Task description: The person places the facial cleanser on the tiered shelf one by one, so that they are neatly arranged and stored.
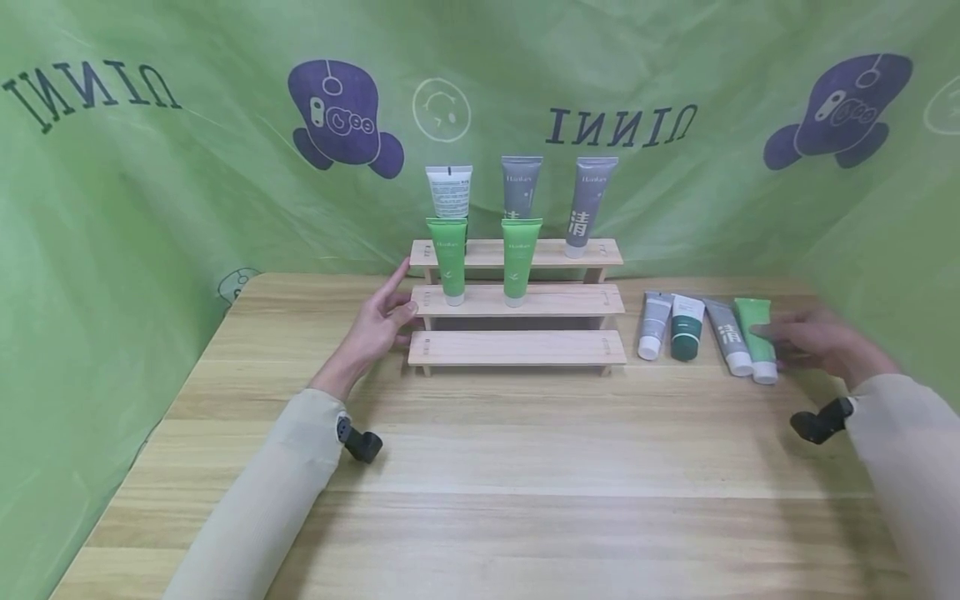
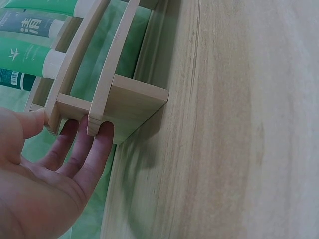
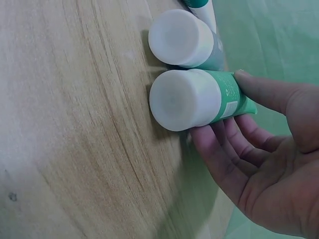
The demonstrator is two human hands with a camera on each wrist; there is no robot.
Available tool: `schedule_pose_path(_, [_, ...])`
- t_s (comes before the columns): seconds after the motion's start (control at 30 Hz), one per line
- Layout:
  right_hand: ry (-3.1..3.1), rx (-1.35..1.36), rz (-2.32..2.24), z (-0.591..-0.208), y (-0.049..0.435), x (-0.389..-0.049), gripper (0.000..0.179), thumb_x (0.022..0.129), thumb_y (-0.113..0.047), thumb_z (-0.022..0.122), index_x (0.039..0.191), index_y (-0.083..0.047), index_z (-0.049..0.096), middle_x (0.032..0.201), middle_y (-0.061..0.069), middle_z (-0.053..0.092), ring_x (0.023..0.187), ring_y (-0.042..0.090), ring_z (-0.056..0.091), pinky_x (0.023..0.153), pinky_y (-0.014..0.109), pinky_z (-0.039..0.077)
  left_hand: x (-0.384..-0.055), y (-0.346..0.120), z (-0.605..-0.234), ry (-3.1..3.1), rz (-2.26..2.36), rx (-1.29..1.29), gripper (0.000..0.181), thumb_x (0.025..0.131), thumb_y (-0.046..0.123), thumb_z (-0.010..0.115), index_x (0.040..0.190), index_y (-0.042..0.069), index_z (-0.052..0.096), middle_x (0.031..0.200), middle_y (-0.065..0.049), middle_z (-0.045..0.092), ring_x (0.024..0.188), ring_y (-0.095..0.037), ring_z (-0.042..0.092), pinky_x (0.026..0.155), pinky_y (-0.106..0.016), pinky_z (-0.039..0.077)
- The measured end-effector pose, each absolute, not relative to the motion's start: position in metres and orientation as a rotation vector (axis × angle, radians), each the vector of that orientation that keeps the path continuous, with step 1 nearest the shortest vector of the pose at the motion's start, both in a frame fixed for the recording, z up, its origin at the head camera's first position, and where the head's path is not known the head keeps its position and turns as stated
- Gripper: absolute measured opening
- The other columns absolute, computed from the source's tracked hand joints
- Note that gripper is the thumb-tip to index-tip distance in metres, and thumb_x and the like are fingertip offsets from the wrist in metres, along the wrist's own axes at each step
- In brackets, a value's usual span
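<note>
A three-tier wooden stand (image 1: 517, 348) holds upright squeeze tubes. My left hand (image 1: 377, 327) grips its left end; in the left wrist view the thumb is at one shelf's end and the fingers curl among the shelf ends (image 2: 97, 124). Two green tubes (image 1: 451, 262) stand on the middle tier. A white tube (image 1: 450, 187) and two grey tubes (image 1: 592, 200) stand on the top tier. At the right, my right hand (image 1: 821, 340) holds a white-capped green tube (image 3: 227, 94), thumb on top, fingers along its side. This tube lies beside a grey tube (image 1: 726, 333).
To the right of the stand lie a second grey tube (image 1: 656, 321) and a white tube with a dark green lower part (image 1: 687, 325). Green printed cloth (image 1: 487, 50) hangs behind and beside the wooden table (image 1: 517, 517).
</note>
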State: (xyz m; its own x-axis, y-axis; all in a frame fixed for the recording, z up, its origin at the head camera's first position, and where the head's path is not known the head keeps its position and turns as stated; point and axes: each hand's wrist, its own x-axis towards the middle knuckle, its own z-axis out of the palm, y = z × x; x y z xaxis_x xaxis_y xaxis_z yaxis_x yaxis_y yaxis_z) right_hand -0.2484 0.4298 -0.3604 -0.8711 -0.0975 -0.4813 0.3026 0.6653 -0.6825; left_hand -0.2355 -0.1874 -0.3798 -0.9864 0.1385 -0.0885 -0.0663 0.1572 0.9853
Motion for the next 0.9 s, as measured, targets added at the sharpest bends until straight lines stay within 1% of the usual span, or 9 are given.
schedule_pose_path(0.07, [2.394,0.157,-1.125,-0.362,0.431,-0.248,0.073,0.105,-0.031,0.054,0.141,0.025,0.024,0.097,0.002,0.067,0.088,0.014,0.065,0.084,0.040,0.060,-0.235,-0.187,-0.380,2.265,1.940,0.066,0.072,0.105,0.006,0.047,0.157,0.048,0.019,0.145,-0.024,0.045,0.120,-0.044,0.056,0.088,-0.050,0.059])
schedule_pose_path(0.17, [2.378,0.160,-1.173,-0.364,0.433,-0.247,0.067,0.106,-0.029,0.053,0.138,0.025,0.029,0.096,0.000,0.068,0.087,0.013,0.066,0.083,0.037,0.060,-0.235,-0.188,-0.380,2.278,1.930,0.071,0.072,0.106,0.006,0.047,0.158,0.046,0.018,0.145,-0.024,0.045,0.120,-0.043,0.056,0.088,-0.051,0.059])
schedule_pose_path(0.23, [2.372,0.160,-1.188,-0.365,0.434,-0.246,0.067,0.106,-0.029,0.053,0.139,0.024,0.029,0.096,-0.001,0.069,0.087,0.011,0.065,0.082,0.035,0.060,-0.236,-0.188,-0.380,2.281,1.927,0.077,0.071,0.106,0.007,0.047,0.159,0.044,0.018,0.145,-0.024,0.045,0.119,-0.043,0.056,0.088,-0.051,0.059])
schedule_pose_path(0.4, [2.377,0.146,-1.192,-0.364,0.435,-0.241,0.075,0.107,-0.031,0.051,0.146,0.022,0.017,0.100,-0.005,0.067,0.088,0.004,0.063,0.083,0.032,0.059,-0.237,-0.189,-0.381,2.283,1.923,0.084,0.071,0.106,0.007,0.047,0.159,0.045,0.018,0.145,-0.024,0.045,0.119,-0.042,0.057,0.089,-0.051,0.058])
schedule_pose_path(0.5, [2.384,0.134,-1.204,-0.363,0.435,-0.239,0.075,0.107,-0.031,0.051,0.146,0.022,0.017,0.101,-0.006,0.066,0.088,0.002,0.063,0.083,0.031,0.059,-0.237,-0.189,-0.381,2.277,1.926,0.082,0.071,0.106,0.007,0.047,0.158,0.046,0.019,0.145,-0.024,0.044,0.119,-0.042,0.056,0.090,-0.052,0.058])
schedule_pose_path(0.7, [2.389,0.130,-1.256,-0.362,0.433,-0.235,0.067,0.106,-0.029,0.052,0.142,0.022,0.026,0.099,-0.005,0.065,0.088,0.005,0.064,0.082,0.030,0.059,-0.237,-0.189,-0.381,2.279,1.930,0.086,0.071,0.106,0.007,0.047,0.158,0.047,0.019,0.145,-0.024,0.044,0.120,-0.043,0.056,0.091,-0.052,0.057])
schedule_pose_path(0.9, [2.390,0.135,-1.294,-0.361,0.433,-0.228,0.068,0.106,-0.028,0.054,0.143,0.021,0.024,0.100,-0.007,0.064,0.089,0.006,0.064,0.083,0.030,0.060,-0.236,-0.189,-0.381,2.279,1.931,0.087,0.071,0.106,0.008,0.047,0.157,0.048,0.019,0.145,-0.023,0.045,0.120,-0.043,0.056,0.090,-0.052,0.058])
